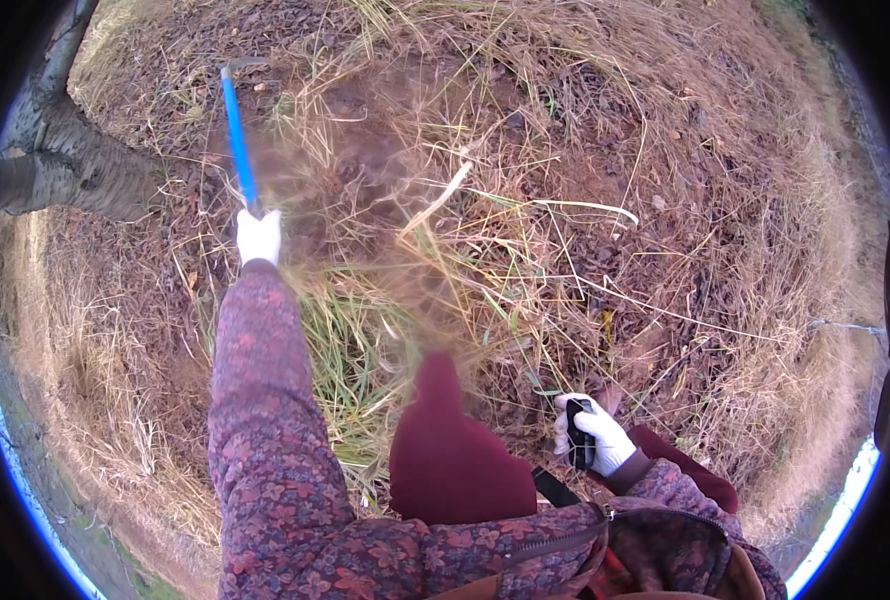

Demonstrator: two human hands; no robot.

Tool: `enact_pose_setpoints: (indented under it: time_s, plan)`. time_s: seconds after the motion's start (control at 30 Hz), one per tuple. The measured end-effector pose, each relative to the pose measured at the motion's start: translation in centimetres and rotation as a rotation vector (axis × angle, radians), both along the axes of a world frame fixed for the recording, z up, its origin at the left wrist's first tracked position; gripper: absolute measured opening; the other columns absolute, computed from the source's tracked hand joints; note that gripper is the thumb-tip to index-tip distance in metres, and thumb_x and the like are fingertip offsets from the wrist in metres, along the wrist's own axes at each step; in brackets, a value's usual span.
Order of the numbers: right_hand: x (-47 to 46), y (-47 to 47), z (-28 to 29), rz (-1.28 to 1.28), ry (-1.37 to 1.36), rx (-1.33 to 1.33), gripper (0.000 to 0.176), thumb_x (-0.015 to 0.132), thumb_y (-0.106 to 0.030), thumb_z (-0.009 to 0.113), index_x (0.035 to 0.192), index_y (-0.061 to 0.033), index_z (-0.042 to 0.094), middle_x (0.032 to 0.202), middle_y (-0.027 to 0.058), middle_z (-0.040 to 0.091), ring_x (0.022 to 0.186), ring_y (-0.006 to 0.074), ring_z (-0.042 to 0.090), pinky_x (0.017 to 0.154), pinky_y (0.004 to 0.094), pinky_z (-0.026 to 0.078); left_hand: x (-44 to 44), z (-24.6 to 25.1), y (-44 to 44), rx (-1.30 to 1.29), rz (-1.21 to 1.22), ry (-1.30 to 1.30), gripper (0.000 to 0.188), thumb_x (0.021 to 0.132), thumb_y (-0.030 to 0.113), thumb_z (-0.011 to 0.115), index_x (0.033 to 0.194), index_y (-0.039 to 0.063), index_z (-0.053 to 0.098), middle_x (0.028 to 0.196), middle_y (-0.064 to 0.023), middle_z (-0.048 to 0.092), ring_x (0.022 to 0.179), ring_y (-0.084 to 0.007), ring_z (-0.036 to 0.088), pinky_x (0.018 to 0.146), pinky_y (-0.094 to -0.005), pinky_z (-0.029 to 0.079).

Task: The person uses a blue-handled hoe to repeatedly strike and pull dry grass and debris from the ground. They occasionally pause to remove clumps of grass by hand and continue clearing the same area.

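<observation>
My left hand [259,236], in a white glove, grips the lower end of a long blue handle. That handle belongs to a sickle [239,142], stretched away from me over the ground. Its thin metal blade [248,61] points to the right at the far end, low over dry litter. Close to my body on the right, my right hand [601,435], also gloved in white, is wrapped around a small black object [581,433]; its exact kind is unclear. Green and yellow grass [347,345] lies loose between my arms, partly blurred.
A forked tree trunk [92,169] leans in from the left, near the sickle. My leg in maroon trousers [460,457] is planted in the grass. A black strap [555,487] hangs by my jacket. Dry stalks and dead leaves [655,300] cover the soil to the right.
</observation>
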State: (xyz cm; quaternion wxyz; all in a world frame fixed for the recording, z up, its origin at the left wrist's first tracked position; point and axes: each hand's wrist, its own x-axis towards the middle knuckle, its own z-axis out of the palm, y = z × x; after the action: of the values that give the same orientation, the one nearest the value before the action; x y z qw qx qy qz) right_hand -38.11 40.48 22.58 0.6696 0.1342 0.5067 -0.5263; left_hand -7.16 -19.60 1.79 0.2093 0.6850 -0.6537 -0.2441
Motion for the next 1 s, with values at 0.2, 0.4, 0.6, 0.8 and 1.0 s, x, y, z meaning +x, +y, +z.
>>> enact_pose_setpoints:
  time_s: [0.2,0.4,0.6,0.8,1.0]
  plan:
    - [-0.2,-0.3,0.2,0.033,0.003,-0.033,0.054,0.098,-0.032,0.075,0.141,-0.0074,0.051,0.103,0.0102,0.069,0.086,0.023,0.07,0.077,0.0419,0.061,-2.5,-3.2,3.7,0.038,0.056,-0.01,0.051,0.089,0.026,0.081,0.125,-0.001,0.058,0.103,-0.0169,0.071,0.092,-0.0281,0.07,0.083,-0.04,0.055]
    - [-0.4,-0.2,0.2,0.029,0.008,0.011,0.052,0.099,-0.03,0.074,0.14,-0.0065,0.052,0.102,0.0104,0.07,0.084,0.0226,0.07,0.075,0.041,0.061,-3.1,-1.3,1.5,0.086,0.119,0.503,0.029,0.094,0.015,0.076,0.111,0.007,0.054,0.081,-0.0041,0.063,0.054,-0.0137,0.059,0.044,-0.0304,0.048]
    - [-0.7,-1.2,0.8,0.01,0.023,0.016,0.052,0.099,-0.029,0.074,0.141,-0.0064,0.051,0.102,0.0101,0.07,0.084,0.0225,0.069,0.076,0.0398,0.06,-7.7,2.2,-8.3,-0.084,-0.055,0.316,0.039,0.094,0.032,0.077,0.114,0.002,0.061,0.089,-0.0063,0.066,0.073,-0.0176,0.062,0.065,-0.0354,0.051]
    - [-1.7,-2.2,1.8,-0.004,0.067,0.039,0.05,0.099,-0.027,0.073,0.14,-0.0064,0.052,0.104,0.0107,0.069,0.086,0.0224,0.069,0.078,0.0387,0.06,-10.2,0.6,-7.8,0.071,0.06,0.383,0.034,0.099,0.036,0.07,0.114,0.007,0.058,0.076,-0.0042,0.063,0.06,-0.0171,0.061,0.052,-0.0335,0.048]
    - [-0.6,-1.9,1.0,0.044,0.02,0.047,0.049,0.1,-0.025,0.072,0.142,-0.0077,0.052,0.104,0.0101,0.069,0.087,0.0226,0.069,0.079,0.0397,0.06,-9.0,-1.0,-4.9,0.354,0.144,0.796,0.026,0.105,0.036,0.064,0.107,0.012,0.055,0.068,-0.0019,0.055,0.046,-0.0156,0.053,0.04,-0.0292,0.045]
